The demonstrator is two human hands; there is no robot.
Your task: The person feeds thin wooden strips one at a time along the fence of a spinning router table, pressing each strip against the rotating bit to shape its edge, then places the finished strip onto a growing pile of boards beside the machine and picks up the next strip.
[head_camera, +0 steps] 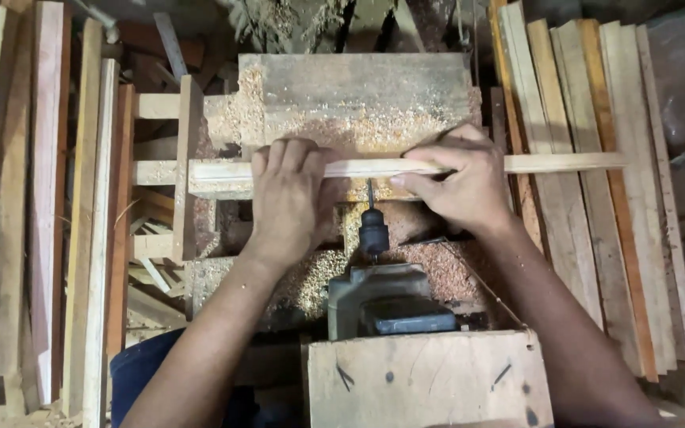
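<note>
A long pale wooden strip [564, 162] lies crosswise on a sawdust-covered machine table [358, 87]. My left hand [291, 194] grips the strip left of centre, fingers curled over its top. My right hand [461, 178] pinches it just right of centre. Between the hands a dark drill chuck [373, 231] with a thin bit [370, 192] points at the strip's near edge. The chuck sticks out of a grey-green motor housing [378, 297].
A stack of wooden slats [588, 238] lies at the right, another stack of slats [41, 206] at the left. A wooden box [430, 380] covers the machine's near end. Sawdust [311, 277] is heaped under the chuck. A wooden frame [184, 170] stands left of the table.
</note>
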